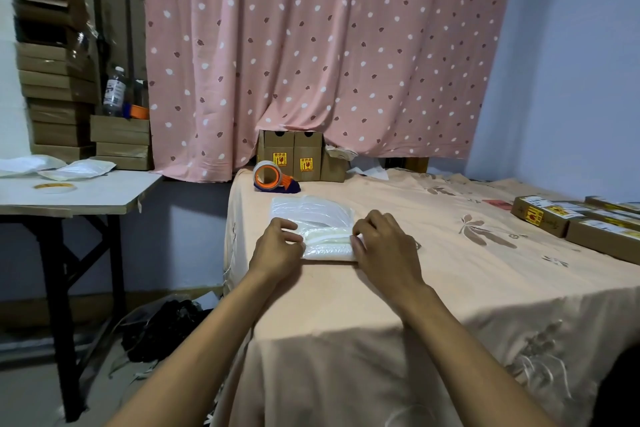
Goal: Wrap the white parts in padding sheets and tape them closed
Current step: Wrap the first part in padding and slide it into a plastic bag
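A white padding sheet (311,213) lies on the peach tablecloth (415,274), its near edge folded over a white part (329,242) into a roll. My left hand (278,246) pinches the roll's left end with curled fingers. My right hand (382,243) grips the roll's right end, fingers curled over the fold. Beyond the sheet, an orange tape dispenser (272,177) with a roll of tape stands untouched.
Small cardboard boxes (299,158) with yellow labels stand at the curtain behind the dispenser. More labelled boxes (581,222) lie at the right edge. A side table (114,191) on the left holds padding sheets (78,170), a tape roll (55,186) and stacked boxes.
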